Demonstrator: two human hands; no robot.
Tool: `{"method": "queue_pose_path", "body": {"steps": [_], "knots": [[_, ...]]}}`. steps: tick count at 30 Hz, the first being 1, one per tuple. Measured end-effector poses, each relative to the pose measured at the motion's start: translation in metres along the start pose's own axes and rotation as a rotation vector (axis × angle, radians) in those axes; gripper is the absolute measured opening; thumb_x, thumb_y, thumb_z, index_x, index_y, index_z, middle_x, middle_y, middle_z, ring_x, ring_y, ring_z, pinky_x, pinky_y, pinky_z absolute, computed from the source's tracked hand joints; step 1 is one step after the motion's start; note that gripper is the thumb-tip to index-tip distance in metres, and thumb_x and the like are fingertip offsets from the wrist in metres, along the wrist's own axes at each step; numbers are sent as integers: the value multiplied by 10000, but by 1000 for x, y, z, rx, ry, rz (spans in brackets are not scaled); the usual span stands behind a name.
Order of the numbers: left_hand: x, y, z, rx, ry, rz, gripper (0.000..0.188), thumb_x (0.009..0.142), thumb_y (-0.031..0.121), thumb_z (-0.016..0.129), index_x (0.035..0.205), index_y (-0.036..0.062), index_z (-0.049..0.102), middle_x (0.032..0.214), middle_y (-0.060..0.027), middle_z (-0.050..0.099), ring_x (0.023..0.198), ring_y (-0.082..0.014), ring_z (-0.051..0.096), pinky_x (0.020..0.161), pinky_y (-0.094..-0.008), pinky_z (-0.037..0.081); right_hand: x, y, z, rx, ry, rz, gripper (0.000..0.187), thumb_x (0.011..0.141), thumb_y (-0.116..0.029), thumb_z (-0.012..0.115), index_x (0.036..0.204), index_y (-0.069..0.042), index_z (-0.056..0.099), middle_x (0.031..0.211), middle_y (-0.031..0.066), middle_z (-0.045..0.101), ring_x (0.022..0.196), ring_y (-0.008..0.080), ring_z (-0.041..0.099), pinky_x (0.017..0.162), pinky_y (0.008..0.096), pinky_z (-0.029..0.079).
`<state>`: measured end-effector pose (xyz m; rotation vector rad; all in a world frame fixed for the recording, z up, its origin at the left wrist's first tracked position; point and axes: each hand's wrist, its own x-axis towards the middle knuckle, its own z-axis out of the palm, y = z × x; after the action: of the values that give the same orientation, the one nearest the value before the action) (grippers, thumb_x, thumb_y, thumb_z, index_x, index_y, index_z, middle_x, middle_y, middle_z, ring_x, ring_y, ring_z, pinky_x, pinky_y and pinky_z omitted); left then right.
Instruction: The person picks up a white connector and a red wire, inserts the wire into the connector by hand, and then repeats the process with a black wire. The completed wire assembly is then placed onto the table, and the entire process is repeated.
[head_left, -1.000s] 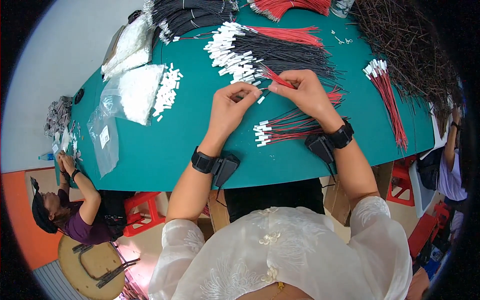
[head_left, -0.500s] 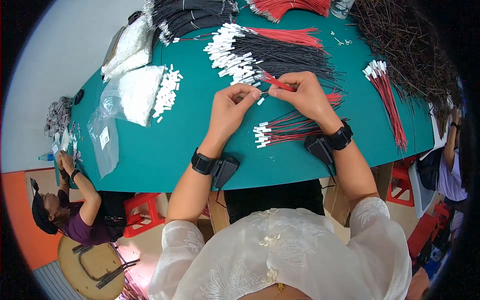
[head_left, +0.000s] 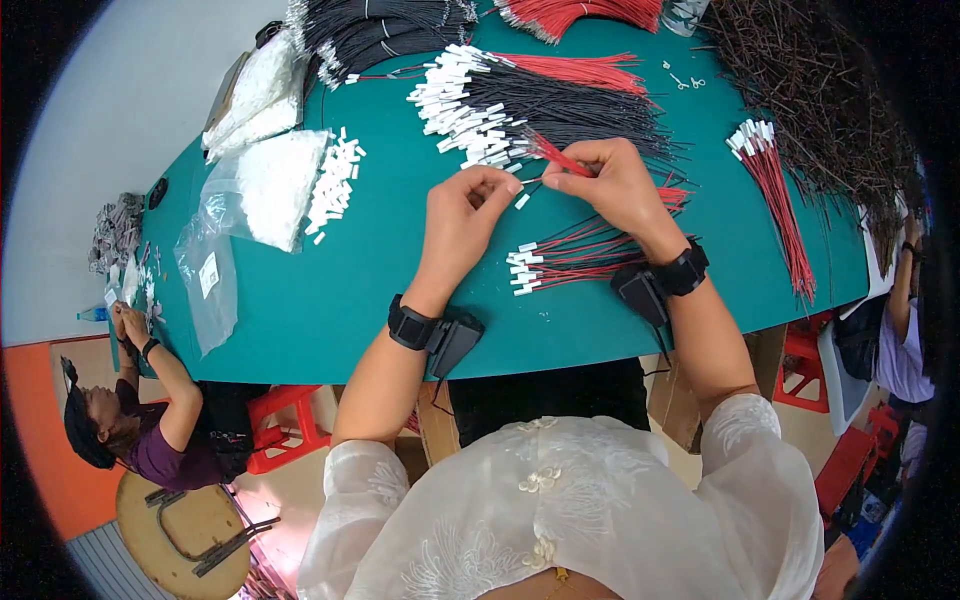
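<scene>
Above the table, my left hand (head_left: pixel 462 215) is closed in a pinch, thumb against forefinger. A pale sliver at its fingertips looks like a small white connector, mostly covered by them. My right hand (head_left: pixel 612 190) grips a bunch of red wires (head_left: pixel 560 154) whose metal-tipped ends point up and left. Its thumb and forefinger hold one thin wire out toward the left fingertips. A loose white connector (head_left: pixel 522 201) lies on the table just below. Beyond the hands is a large pile of black wires (head_left: pixel 560 110) and red wires with white connectors (head_left: pixel 455 90). Red and black wires with white connectors (head_left: pixel 525 268) lie nearer me.
Left on the green table (head_left: pixel 370 300) are a bag of white connectors (head_left: pixel 285 190) and a loose heap of them (head_left: pixel 335 185). On the right lie a red wire bundle (head_left: pixel 780 220) and a dark tangled wire heap (head_left: pixel 820 110). A co-worker (head_left: pixel 160 430) sits at left.
My right hand has shifted slightly right and up, and the gap between the two hands' fingertips is a little wider. Everything on the table looks the same.
</scene>
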<state>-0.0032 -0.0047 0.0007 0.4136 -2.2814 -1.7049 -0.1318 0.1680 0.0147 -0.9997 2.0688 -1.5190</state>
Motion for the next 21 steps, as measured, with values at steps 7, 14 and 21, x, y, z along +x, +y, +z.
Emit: {"method": "queue_pose_path", "body": {"steps": [7,14,21], "knots": [[-5,4,5,481,23,353,147,739,53,772,872,52,709,814,-65,626,717,-226,608,623,-341,497,-4,-19,-7,-268,76,-26,187,775,-77,770,908,42,712,687,61,643,633,51,494,572,253,417],[-5,3,1,447,61,351,131,791,33,756,912,23,706,876,-51,670,767,-128,632,669,-280,506,-4,-13,-6,-235,74,-58,207,774,-98,774,911,42,706,660,80,613,597,64,462,545,267,394],[-4,7,-1,-204,-16,-71,122,857,11,723,970,-19,690,978,-52,705,859,-93,653,762,-229,526,-5,-16,-3,-196,78,-112,197,777,-91,774,906,42,709,679,69,639,597,67,469,544,265,398]]}}
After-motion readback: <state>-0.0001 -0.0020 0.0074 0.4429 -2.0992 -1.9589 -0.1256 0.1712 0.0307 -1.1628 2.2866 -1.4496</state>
